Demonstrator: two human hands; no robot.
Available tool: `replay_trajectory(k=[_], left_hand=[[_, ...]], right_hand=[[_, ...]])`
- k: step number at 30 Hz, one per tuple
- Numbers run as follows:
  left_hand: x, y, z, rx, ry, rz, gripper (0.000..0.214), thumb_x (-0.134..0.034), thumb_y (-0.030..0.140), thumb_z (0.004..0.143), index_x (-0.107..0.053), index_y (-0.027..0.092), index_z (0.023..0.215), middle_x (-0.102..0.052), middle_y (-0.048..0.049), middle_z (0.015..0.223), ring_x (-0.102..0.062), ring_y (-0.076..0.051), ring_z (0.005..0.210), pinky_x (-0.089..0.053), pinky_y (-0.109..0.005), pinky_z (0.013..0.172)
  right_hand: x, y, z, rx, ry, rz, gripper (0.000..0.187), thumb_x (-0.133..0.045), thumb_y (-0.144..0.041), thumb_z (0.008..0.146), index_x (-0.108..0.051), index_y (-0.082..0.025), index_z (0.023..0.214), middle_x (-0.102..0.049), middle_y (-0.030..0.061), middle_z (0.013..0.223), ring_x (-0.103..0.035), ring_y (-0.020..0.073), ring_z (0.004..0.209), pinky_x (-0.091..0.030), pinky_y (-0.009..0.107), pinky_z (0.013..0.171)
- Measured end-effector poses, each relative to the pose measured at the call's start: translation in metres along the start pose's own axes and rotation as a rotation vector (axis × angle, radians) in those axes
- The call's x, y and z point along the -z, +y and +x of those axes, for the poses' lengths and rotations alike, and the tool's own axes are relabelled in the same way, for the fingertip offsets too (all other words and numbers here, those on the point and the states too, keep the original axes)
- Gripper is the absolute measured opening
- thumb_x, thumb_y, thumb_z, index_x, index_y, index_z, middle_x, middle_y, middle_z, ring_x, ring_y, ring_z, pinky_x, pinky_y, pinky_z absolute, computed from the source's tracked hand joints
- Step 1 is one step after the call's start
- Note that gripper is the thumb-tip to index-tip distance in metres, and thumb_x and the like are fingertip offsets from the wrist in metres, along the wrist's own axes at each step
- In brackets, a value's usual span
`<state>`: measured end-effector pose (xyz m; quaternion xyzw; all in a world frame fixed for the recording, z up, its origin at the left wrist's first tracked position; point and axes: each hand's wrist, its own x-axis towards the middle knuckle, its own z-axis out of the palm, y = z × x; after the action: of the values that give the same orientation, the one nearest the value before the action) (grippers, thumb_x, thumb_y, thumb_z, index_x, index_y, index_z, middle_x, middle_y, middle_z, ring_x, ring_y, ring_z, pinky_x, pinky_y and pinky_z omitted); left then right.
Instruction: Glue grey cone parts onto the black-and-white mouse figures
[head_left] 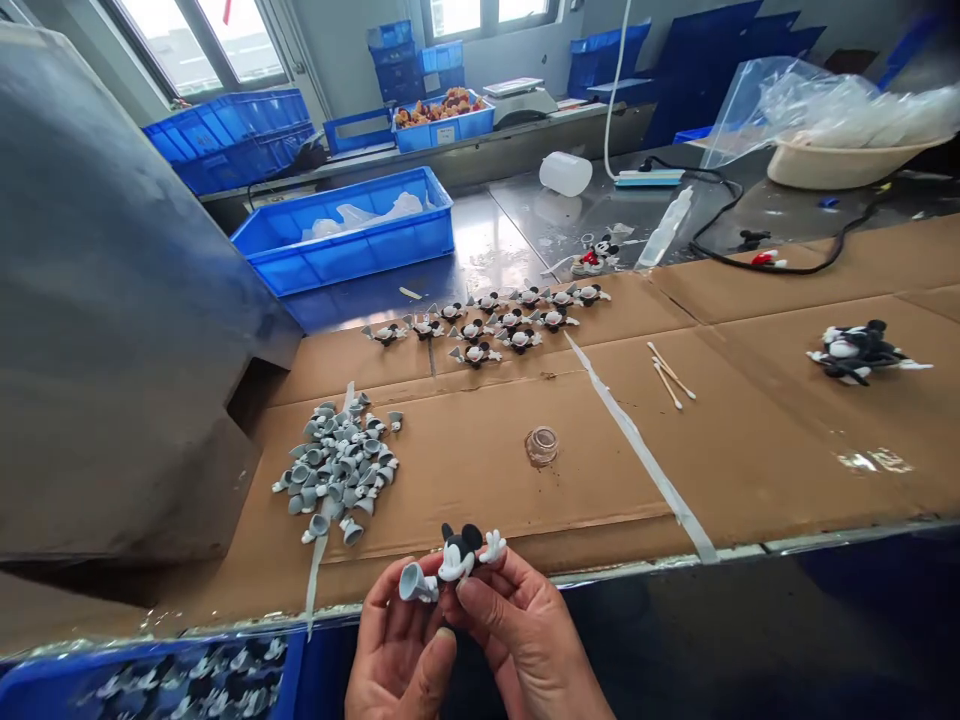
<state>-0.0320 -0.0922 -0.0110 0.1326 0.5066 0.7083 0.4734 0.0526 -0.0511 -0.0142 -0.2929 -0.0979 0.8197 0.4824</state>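
Observation:
Low in the head view, both my hands hold one small black-and-white mouse figure at the near edge of the table. My left hand pinches a grey cone-shaped part fitted at the figure's left side. My right hand grips the figure's body from the right, fingers curled round it. A heap of several loose grey cone parts lies on the cardboard just beyond my left hand. Farther back, rows of several finished figures stand on the cardboard.
A small clear cup sits mid-table, cotton swabs to its right. More figures lie far right. A blue bin of figure parts is at my lower left, a grey machine housing at left, and a blue crate behind.

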Motion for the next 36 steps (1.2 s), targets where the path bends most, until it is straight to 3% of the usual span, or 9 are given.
replay_trajectory(k=[4, 9, 15, 20, 24, 30, 36], left_hand=[[0.023, 0.014, 0.002, -0.016, 0.083, -0.016, 0.058, -0.099, 0.035, 0.058, -0.071, 0.025, 0.108, -0.079, -0.0062, 0.109, -0.073, -0.024, 0.108, -0.059, -0.027, 0.092], [0.063, 0.059, 0.009, 0.001, 0.143, 0.136, 0.048, -0.092, 0.037, 0.07, -0.07, 0.022, 0.111, -0.077, -0.0082, 0.116, -0.071, -0.022, 0.113, -0.058, -0.026, 0.095], [0.082, 0.1, 0.018, 0.209, -0.048, 0.409, 0.04, -0.083, 0.037, 0.082, -0.072, 0.017, 0.115, -0.076, -0.0113, 0.119, -0.07, -0.022, 0.111, -0.054, -0.025, 0.097], [0.09, 0.104, 0.023, 0.328, -0.147, 0.491, 0.033, -0.082, 0.035, 0.082, -0.076, 0.016, 0.109, -0.079, -0.0113, 0.104, -0.072, -0.019, 0.092, -0.054, -0.024, 0.085], [0.093, 0.103, 0.022, 0.379, -0.155, 0.473, 0.029, -0.084, 0.034, 0.079, -0.079, 0.016, 0.101, -0.08, -0.0101, 0.095, -0.071, -0.018, 0.083, -0.054, -0.024, 0.08], [0.094, 0.101, 0.019, 0.393, -0.11, 0.458, 0.031, -0.088, 0.034, 0.074, -0.08, 0.016, 0.097, -0.079, -0.0106, 0.09, -0.071, -0.018, 0.076, -0.054, -0.026, 0.075], [0.096, 0.103, 0.019, 0.359, -0.151, 0.505, 0.034, -0.093, 0.036, 0.065, -0.082, 0.018, 0.092, -0.078, -0.0079, 0.082, -0.067, -0.016, 0.073, -0.052, -0.024, 0.072]], right_hand=[[-0.016, 0.011, -0.002, -0.046, -0.027, -0.071, 0.034, -0.097, -0.033, 0.064, -0.079, -0.016, 0.088, -0.077, 0.0058, 0.089, -0.066, 0.0122, 0.075, -0.053, 0.022, 0.076], [-0.028, 0.024, -0.007, -0.116, 0.025, -0.155, 0.038, -0.1, -0.033, 0.055, -0.073, -0.015, 0.075, -0.073, 0.0005, 0.072, -0.064, 0.0125, 0.068, -0.051, 0.024, 0.073], [-0.034, 0.04, -0.016, -0.228, -0.027, -0.31, 0.04, -0.099, -0.036, 0.054, -0.067, -0.016, 0.069, -0.07, -0.0014, 0.065, -0.061, 0.0124, 0.065, -0.047, 0.025, 0.071], [-0.035, 0.045, -0.02, -0.325, -0.07, -0.435, 0.036, -0.094, -0.037, 0.06, -0.066, -0.017, 0.069, -0.069, -0.0021, 0.063, -0.06, 0.0127, 0.063, -0.045, 0.026, 0.072], [-0.036, 0.047, -0.02, -0.362, -0.06, -0.48, 0.04, -0.095, -0.041, 0.057, -0.066, -0.016, 0.068, -0.067, -0.0027, 0.058, -0.057, 0.0116, 0.058, -0.043, 0.026, 0.067], [-0.038, 0.049, -0.02, -0.385, -0.05, -0.475, 0.046, -0.099, -0.04, 0.049, -0.063, -0.016, 0.063, -0.065, -0.0046, 0.056, -0.055, 0.0093, 0.053, -0.042, 0.024, 0.061], [-0.036, 0.052, -0.018, -0.383, -0.08, -0.421, 0.048, -0.101, -0.037, 0.045, -0.062, -0.016, 0.064, -0.069, -0.0027, 0.061, -0.056, 0.0094, 0.054, -0.042, 0.024, 0.059]])
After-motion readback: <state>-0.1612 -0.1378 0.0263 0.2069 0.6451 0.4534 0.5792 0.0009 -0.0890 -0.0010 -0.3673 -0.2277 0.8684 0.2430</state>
